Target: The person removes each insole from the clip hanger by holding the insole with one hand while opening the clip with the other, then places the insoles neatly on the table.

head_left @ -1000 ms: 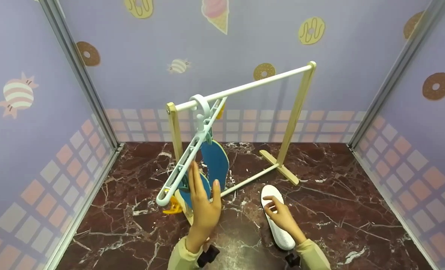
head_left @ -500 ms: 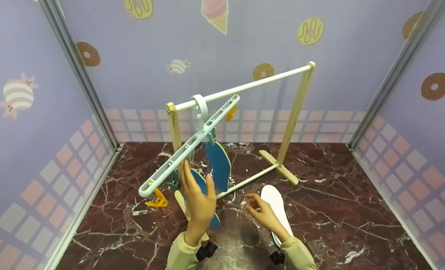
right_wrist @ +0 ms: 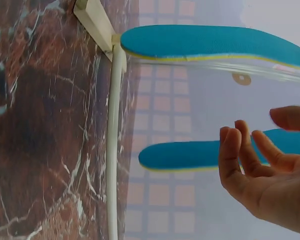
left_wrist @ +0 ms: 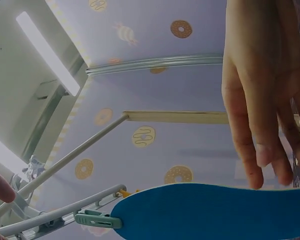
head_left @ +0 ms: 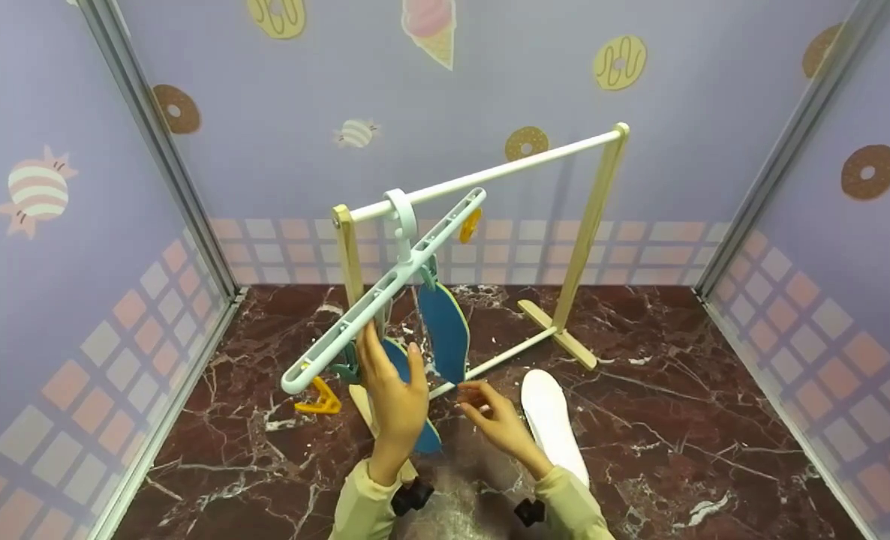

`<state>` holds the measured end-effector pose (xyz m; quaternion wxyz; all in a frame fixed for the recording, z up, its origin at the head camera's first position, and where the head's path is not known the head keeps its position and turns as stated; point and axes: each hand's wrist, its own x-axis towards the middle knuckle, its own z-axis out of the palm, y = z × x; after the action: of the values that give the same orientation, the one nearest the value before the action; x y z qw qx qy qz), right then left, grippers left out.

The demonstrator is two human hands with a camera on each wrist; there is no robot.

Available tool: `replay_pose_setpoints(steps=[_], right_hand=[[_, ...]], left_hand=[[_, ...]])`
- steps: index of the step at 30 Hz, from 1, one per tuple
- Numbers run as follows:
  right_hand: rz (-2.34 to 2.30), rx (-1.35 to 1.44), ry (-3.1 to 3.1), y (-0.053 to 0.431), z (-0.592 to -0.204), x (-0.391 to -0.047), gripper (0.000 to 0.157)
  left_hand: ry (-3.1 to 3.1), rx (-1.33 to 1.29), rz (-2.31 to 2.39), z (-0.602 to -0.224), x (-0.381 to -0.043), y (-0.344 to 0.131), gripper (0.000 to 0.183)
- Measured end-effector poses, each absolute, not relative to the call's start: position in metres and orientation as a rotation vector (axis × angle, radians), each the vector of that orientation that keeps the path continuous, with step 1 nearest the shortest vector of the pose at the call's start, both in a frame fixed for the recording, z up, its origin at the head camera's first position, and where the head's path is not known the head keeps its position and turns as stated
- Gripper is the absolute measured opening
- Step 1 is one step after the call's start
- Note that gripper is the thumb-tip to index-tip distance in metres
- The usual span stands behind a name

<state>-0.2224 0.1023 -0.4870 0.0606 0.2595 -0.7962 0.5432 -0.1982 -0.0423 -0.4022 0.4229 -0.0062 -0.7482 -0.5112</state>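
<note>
A pale green hanger [head_left: 385, 296] hooks over the white rail [head_left: 482, 176] of a wooden stand. Two blue insoles [head_left: 445, 330] with yellow edges hang from it; a green clip [left_wrist: 97, 219] grips one. My left hand [head_left: 396, 405] has its fingers extended, fingertips right at the underside of the hanger's near arm, partly covering the nearer insole. My right hand [head_left: 501, 424] is loosely curled and holds nothing, fingertips right at the far insole's lower tip. In the right wrist view, my right hand [right_wrist: 265, 175] overlaps one blue insole [right_wrist: 180, 155].
A white insole [head_left: 554, 424] lies on the dark red marble-patterned table [head_left: 678, 420], right of my right hand. Orange clips [head_left: 321, 397] hang at both hanger ends. The stand's wooden foot [head_left: 557, 334] rests behind. Printed walls enclose the back and sides.
My right hand has moved left from over the white insole to the far blue insole's lower tip. The hanger has turned, near end swinging left and far end right, my left hand shifting slightly left.
</note>
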Motion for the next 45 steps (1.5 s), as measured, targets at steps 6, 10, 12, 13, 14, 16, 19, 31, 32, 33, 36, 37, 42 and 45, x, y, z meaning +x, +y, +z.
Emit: replay_pose_setpoints(steps=[6,10,12,13,14,16,19,31,32,33,36,37,42,45], right_hand=[[1.692,0.915,-2.408,0.092,-0.488,-0.229,0.030],[1.705,0.978,-2.395,0.084,-0.487,-0.231,0.033],[1.694,0.967,-2.409,0.081,-0.486,-0.231,0.033],[1.683,0.950,-2.420,0.080,-0.486,-0.231,0.034],[1.678,0.933,-2.430,0.079,-0.485,-0.231,0.034],[1.666,0.908,-2.441,0.077,-0.483,-0.230,0.033],[1.643,0.896,-2.437,0.075,-0.481,-0.229,0.031],[1.366,0.992,-2.164,0.059,-0.480,-0.225,0.035],[1.333,0.979,-2.133,0.057,-0.480,-0.224,0.034],[1.312,0.963,-2.106,0.057,-0.480,-0.224,0.032],[1.306,0.919,-2.061,0.056,-0.481,-0.224,0.025],[1.313,0.911,-2.054,0.056,-0.481,-0.223,0.023],[1.332,0.911,-2.050,0.058,-0.482,-0.223,0.017],[1.341,0.934,-2.041,0.059,-0.483,-0.221,0.016]], left_hand=[[-1.898,-0.002,-1.295,-0.403,-0.200,-0.043,0.058],[-1.952,0.018,-1.317,-0.402,-0.201,-0.045,0.056],[-1.983,0.029,-1.343,-0.402,-0.202,-0.046,0.055],[-1.990,0.033,-1.361,-0.402,-0.202,-0.046,0.055],[-1.994,0.028,-1.384,-0.402,-0.203,-0.047,0.055],[-1.988,0.015,-1.427,-0.403,-0.205,-0.049,0.054],[-1.956,-0.023,-1.495,-0.403,-0.208,-0.051,0.051],[-1.967,-0.019,-1.482,-0.404,-0.212,-0.051,0.049],[-1.963,-0.023,-1.489,-0.404,-0.213,-0.052,0.049],[-1.950,-0.035,-1.501,-0.404,-0.214,-0.052,0.049],[-1.901,-0.072,-1.559,-0.402,-0.217,-0.052,0.049],[-1.879,-0.083,-1.580,-0.401,-0.219,-0.052,0.048],[-1.778,-0.109,-1.631,-0.397,-0.222,-0.051,0.040],[-1.730,-0.132,-1.680,-0.396,-0.223,-0.052,0.038]])
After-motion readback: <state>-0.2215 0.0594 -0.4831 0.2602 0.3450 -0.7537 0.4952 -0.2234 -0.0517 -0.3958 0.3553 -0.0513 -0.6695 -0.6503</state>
